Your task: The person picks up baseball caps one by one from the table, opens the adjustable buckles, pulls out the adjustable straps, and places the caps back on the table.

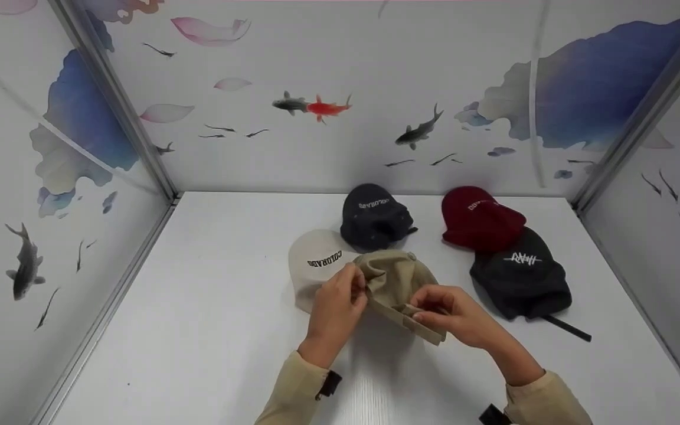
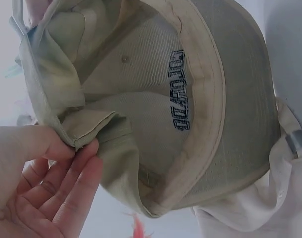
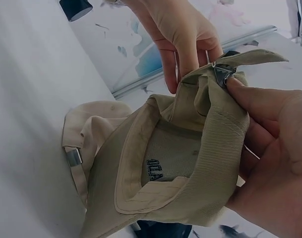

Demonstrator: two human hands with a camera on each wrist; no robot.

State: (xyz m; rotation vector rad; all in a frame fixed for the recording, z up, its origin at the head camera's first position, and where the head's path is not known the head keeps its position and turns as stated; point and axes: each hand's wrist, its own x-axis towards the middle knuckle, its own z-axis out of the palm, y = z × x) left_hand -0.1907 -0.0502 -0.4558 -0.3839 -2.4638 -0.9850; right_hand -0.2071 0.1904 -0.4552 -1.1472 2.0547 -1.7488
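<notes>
The left hand (image 1: 334,307) pinches the edge of the khaki cap (image 1: 400,273) between thumb and fingertips, other fingers loosely bent; the right hand (image 1: 458,311) grips it at the metal buckle (image 3: 223,74). It hangs between the 2 hands, partly overlapping the white cap (image 1: 310,251).

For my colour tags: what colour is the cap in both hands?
The cap is khaki, a dull tan, best seen in the head view.

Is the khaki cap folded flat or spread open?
The khaki cap is spread open: left hand and right hand hold its edge; the left wrist view shows inside its crown.
</notes>
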